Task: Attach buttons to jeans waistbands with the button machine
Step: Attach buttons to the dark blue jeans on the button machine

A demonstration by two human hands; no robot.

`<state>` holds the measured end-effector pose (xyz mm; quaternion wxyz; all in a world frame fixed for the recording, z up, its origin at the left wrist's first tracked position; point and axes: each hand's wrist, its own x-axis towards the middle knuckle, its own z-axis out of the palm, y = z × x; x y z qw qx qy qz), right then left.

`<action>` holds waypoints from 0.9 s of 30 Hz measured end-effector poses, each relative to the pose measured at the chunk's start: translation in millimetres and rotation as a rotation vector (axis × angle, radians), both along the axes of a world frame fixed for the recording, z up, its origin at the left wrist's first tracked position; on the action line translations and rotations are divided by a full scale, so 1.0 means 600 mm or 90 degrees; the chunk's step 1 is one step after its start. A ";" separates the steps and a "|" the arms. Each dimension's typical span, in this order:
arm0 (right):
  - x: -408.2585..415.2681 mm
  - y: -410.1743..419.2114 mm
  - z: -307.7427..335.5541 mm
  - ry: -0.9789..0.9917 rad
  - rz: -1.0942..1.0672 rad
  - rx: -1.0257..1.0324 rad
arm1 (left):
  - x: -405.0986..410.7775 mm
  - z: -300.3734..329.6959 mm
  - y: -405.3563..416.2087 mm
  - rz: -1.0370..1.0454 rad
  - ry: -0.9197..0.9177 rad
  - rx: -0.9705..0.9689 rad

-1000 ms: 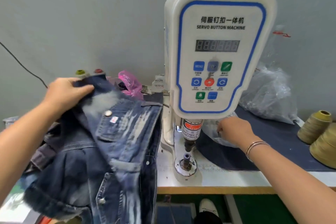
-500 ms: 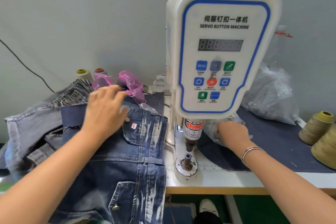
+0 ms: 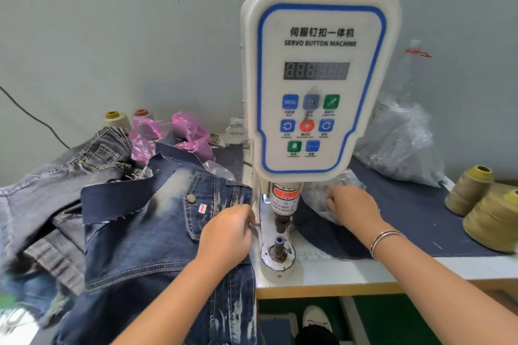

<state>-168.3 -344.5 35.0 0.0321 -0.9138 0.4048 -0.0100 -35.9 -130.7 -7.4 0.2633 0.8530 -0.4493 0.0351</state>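
A heap of grey denim (image 3: 56, 176) is seen at the far left of the desk (image 3: 350, 274). Beside it, dark washed jeans (image 3: 157, 232) are draped over the desk's edge, their fabric gripped by the curled left hand (image 3: 227, 235) just beside the button machine (image 3: 316, 78). Behind the machine's base, a clear plastic bag (image 3: 322, 199) is pinched by the right hand (image 3: 353, 207). Olive thread cones (image 3: 487, 204) are stood at the far right.

Jeans (image 3: 157, 232) left of btn machine (image 3: 316, 87), thread cones (image 3: 487, 210) far right on table (image 3: 350, 274)
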 end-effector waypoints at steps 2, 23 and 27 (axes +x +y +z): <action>-0.018 0.010 0.002 -0.127 0.003 0.010 | -0.002 -0.010 0.004 0.003 -0.016 -0.028; -0.051 0.212 -0.028 -0.681 -0.146 0.989 | 0.007 -0.019 0.018 -0.129 0.046 -0.123; -0.051 0.213 -0.033 -0.679 -0.153 1.083 | 0.007 -0.021 0.018 -0.121 0.047 -0.115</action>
